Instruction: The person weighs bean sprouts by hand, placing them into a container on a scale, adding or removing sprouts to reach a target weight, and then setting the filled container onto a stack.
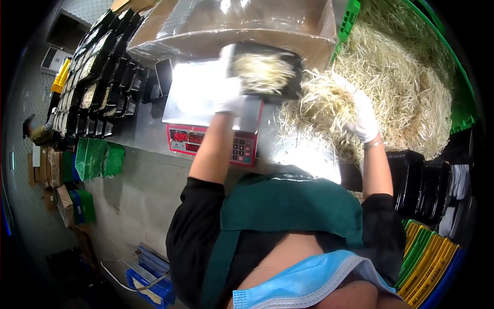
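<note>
My left hand (231,85), white-gloved and smeared by motion, grips the left end of a black plastic tray (293,67). Pale bean sprouts (262,72) lie in this tray, which is over the right side of a red scale (246,147) with a shiny metal platform. In a white glove too, my right hand (364,118) is closed around a loose bunch of bean sprouts (327,100). This bunch is at the left edge of a large heap of sprouts (396,77), and some strands trail down onto the metal table. The right fingertips are partly hidden among the sprouts.
Stacked black trays (92,77) with sprouts stand at the left. A phone (164,76) leans beside the scale. Behind it is a plastic-lined cardboard box (231,38). A green crate (465,103) borders the heap; stacked black trays (411,180) stand below it. Another person (43,131) is far left.
</note>
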The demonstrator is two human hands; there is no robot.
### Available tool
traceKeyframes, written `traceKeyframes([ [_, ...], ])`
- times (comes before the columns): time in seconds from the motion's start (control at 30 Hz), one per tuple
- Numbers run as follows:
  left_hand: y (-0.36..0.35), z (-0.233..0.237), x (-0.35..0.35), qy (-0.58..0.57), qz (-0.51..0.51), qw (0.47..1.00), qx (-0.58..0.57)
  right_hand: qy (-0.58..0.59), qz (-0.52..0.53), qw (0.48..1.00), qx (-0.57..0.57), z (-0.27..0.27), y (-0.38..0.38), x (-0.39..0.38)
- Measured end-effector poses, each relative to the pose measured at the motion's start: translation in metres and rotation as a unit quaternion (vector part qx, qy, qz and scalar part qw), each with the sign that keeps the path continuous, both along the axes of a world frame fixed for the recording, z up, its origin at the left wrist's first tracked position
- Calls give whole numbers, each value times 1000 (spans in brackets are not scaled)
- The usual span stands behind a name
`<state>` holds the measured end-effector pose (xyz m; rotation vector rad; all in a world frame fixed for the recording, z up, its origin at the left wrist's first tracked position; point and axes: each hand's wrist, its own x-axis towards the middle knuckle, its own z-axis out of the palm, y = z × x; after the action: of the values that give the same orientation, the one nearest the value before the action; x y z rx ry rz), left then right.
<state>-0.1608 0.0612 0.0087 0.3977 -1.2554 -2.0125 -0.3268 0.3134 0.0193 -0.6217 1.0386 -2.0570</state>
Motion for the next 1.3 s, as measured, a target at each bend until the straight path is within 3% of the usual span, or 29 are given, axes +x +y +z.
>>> traceKeyframes([
  [0.03,17,10,-9,-55,44,956,-286,333,-12,937,109,0,-5,-11],
  [0.07,31,21,-14,-107,84,827,-546,624,-25,754,202,4,-11,-14],
  [0.1,45,36,-11,-130,50,774,-617,754,-92,619,197,30,-26,2],
  [0.13,54,33,-1,-147,27,745,-650,756,-93,617,196,36,-38,11],
  [0.2,73,25,11,-166,104,767,-611,805,-156,496,285,45,-62,26],
  [0.23,67,19,12,-165,108,767,-611,807,-181,492,270,42,-79,40],
  [0.27,59,11,17,-161,144,802,-556,808,-204,491,255,34,-98,56],
  [0.3,47,7,25,-156,181,833,-499,797,-192,520,241,23,-117,71],
  [0.33,34,17,37,-157,184,831,-500,785,-180,548,226,21,-138,87],
  [0.4,10,33,64,-317,66,891,-318,744,-126,576,316,11,-169,109],
  [0.43,-24,-13,60,-296,-19,932,-209,746,-121,566,328,17,-177,117],
  [0.5,-55,-10,64,-294,-27,937,-187,744,-119,558,348,12,-192,126],
  [0.57,-70,-1,59,-288,-47,943,-162,794,-171,505,291,-16,-207,119],
  [0.6,-71,10,51,-265,-58,930,-247,792,-173,502,303,-13,-212,122],
  [0.67,-66,23,38,-203,-73,888,-407,721,-99,610,312,4,-221,126],
  [0.7,-63,20,40,-197,-77,890,-403,668,53,675,308,13,-215,116],
  [0.73,-58,14,46,-184,-46,825,-532,682,103,653,314,29,-209,112],
  [0.77,-53,9,51,-168,-11,742,-649,747,89,565,338,44,-199,110],
  [0.8,-49,12,53,-167,-13,744,-647,804,76,471,355,56,-191,111],
  [0.87,-41,25,55,-291,-59,675,-676,806,34,430,406,48,-169,95],
  [0.93,-43,32,48,-282,-69,686,-668,706,139,493,490,71,-155,86],
  [1.0,-47,48,41,-366,-206,643,-640,676,61,543,495,63,-139,88],
  [1.07,-52,28,34,-322,-200,659,-650,683,-33,597,421,43,-129,97],
  [1.17,-50,24,43,-298,-145,652,-682,711,-73,574,400,30,-133,93],
  [1.27,-51,20,44,-263,-138,671,-680,631,11,604,487,60,-145,89],
  [1.3,-51,18,44,-265,-138,668,-682,630,84,568,523,64,-147,80],
])
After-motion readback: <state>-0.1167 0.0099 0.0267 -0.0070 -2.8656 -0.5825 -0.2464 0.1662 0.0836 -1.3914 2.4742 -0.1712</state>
